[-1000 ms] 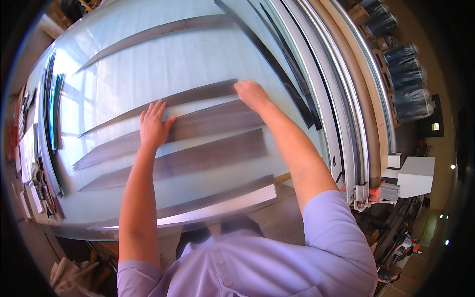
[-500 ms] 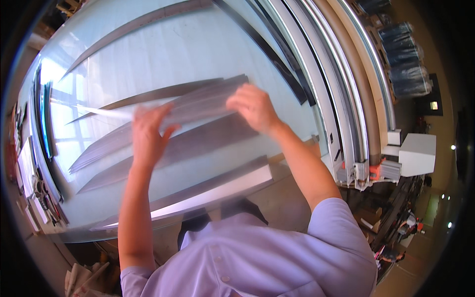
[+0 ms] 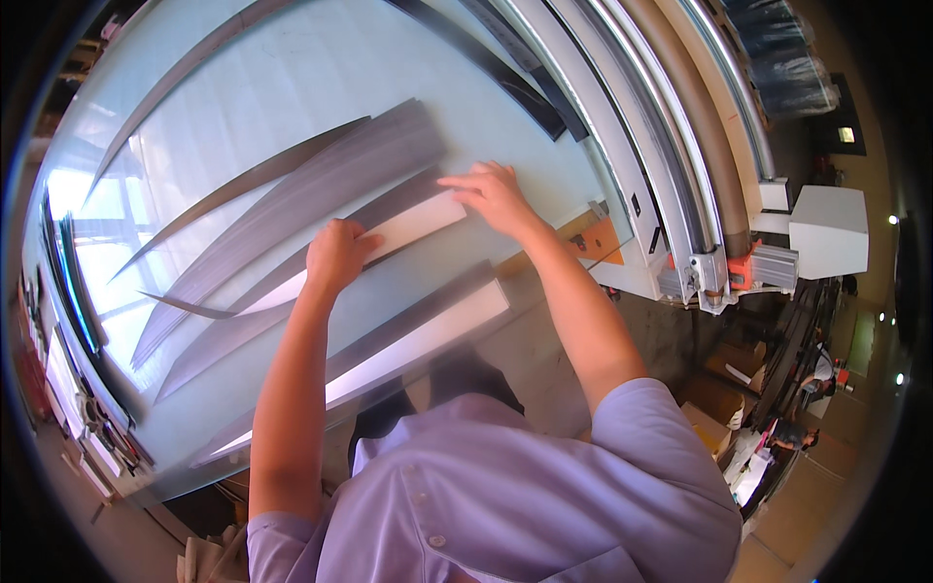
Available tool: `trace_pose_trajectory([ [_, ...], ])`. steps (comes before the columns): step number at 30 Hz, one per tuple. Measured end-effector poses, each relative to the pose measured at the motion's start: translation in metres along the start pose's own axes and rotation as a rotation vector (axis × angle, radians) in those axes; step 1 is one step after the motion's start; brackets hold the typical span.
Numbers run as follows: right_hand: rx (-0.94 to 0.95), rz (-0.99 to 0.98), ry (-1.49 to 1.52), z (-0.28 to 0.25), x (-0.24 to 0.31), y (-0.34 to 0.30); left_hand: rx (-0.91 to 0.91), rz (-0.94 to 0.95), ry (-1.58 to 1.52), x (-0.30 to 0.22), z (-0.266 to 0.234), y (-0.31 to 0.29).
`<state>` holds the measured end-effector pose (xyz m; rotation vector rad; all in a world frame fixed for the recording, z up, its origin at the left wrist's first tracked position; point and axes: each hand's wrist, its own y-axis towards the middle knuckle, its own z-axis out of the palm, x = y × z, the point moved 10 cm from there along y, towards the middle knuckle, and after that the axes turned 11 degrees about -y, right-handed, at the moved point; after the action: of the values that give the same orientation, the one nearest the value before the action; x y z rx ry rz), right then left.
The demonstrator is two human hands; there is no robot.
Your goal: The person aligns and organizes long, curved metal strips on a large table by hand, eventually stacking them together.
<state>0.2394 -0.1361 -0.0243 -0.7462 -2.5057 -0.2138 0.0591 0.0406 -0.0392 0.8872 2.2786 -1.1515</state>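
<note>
Both my hands hold a long, curved, dark grey strip (image 3: 394, 201) whose near face shows white. My left hand (image 3: 337, 257) is closed on it around its middle, thumb on the white face. At its wide right end, my right hand (image 3: 494, 197) pinches the corner between thumb and fingers. The pointed left part of the strip curls up off the glass table (image 3: 544, 185). Just beyond lies a fanned stack of similar grey strips (image 3: 301, 199). Nearer me, another dark strip (image 3: 418, 316) with a white band lies along the table's front edge.
More curved dark strips (image 3: 180, 78) lie at the far left, and straight dark bars (image 3: 486, 63) at the far right. A machine with long metal rails (image 3: 671, 126) runs along the right side. Hand tools (image 3: 107, 428) lie at the left edge; an orange piece (image 3: 598, 241) sits near the right corner.
My hands have moved from the stack of strips to the strip nearer me and now grip it, its white face showing. The view has shifted, so the table appears further left.
</note>
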Motion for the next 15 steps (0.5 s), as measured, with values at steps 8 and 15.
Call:
trace_pose_trajectory([
  [8,0.011,0.051,0.034,0.008,-0.011,0.0,0.02,-0.027,-0.082,0.011,0.005,0.01],
  [15,-0.006,0.061,0.05,0.008,-0.01,0.001,0.02,0.017,-0.126,0.015,0.006,0.012],
])
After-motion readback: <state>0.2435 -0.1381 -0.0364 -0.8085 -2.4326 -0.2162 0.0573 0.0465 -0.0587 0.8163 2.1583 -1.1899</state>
